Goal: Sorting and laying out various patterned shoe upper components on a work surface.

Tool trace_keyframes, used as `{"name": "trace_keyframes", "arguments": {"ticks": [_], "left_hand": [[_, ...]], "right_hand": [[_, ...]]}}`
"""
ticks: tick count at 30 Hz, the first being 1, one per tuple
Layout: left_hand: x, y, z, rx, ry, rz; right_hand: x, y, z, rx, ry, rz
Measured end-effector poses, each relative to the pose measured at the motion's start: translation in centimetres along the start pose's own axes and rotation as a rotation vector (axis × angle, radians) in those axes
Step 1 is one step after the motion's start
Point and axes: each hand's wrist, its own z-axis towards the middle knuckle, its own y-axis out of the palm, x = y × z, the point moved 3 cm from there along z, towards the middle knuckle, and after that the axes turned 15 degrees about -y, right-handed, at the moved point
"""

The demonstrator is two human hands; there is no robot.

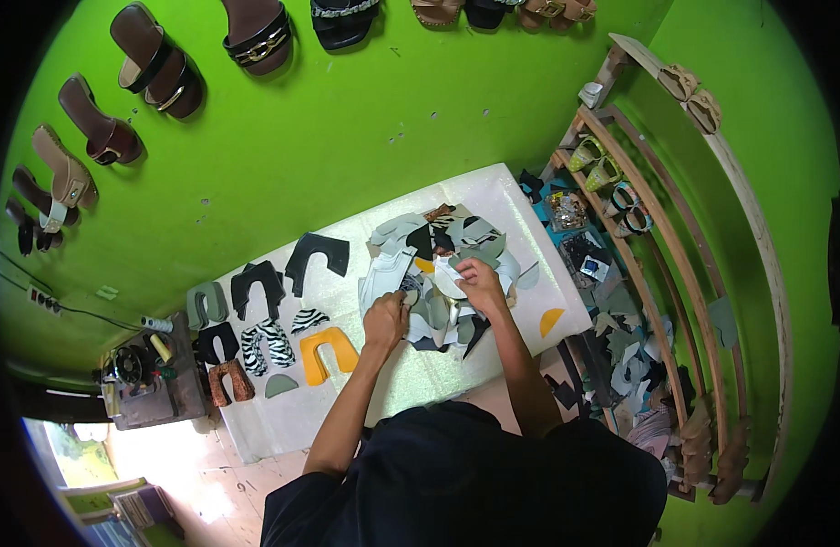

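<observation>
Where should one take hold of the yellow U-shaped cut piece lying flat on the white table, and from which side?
Judging by its pose, pinch the closed arch of the yellow U-shaped piece from above. It lies flat on the white table, legs toward the person, so lift an edge first. The left hand is nearest.

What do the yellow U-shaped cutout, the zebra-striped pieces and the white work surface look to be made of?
Yellow U-shaped cutout: probably synthetic leather or felt; flat, matte, clean-cut edges.
Zebra-striped pieces: printed fabric or faux leather, thin and flat.
White work surface: looks like foam board or plastic sheet; pale, faintly glossy. None is certain.
</observation>
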Motion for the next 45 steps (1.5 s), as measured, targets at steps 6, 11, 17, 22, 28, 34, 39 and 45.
{"name": "trace_keyframes", "arguments": {"ticks": [6, 11, 17, 22, 28, 34, 39, 45], "left_hand": [[2.3, -0.7, 1.1, -0.027, -0.058, -0.303], [1.6, -0.3, 2.1, -0.226, 0.104, -0.478], [0.7, -1.8, 1.0, -0.281, -0.028, -0.574], [-2.2, -4.0, -0.5, -0.027, 0.277, -0.028], [-3.5, -2.8, 0.1, -0.092, 0.288, 0.277], [1.4, -5.7, 0.6, 0.113, 0.437, 0.123], [6.5, -9.7, 0.9, 0.219, 0.530, -0.158], [7.4, -11.0, 1.4, 0.175, 0.357, -0.486]], "right_hand": [[0.6, -1.4, -0.9, 0.166, -0.034, -0.269], [-4.9, 0.9, -1.5, -0.146, -0.074, -0.169], [-2.9, 5.3, -1.7, -0.167, -0.159, -0.168], [0.5, 1.8, 0.1, 0.188, 0.098, 0.117], [-1.7, -2.3, 0.7, 0.382, 0.051, -0.117], [-9.0, 0.2, -2.1, 0.141, -0.305, -0.299], [-10.3, 1.3, -2.0, -0.024, -0.350, -0.254], [-8.1, -0.6, -1.1, 0.206, -0.150, 0.049]]}}
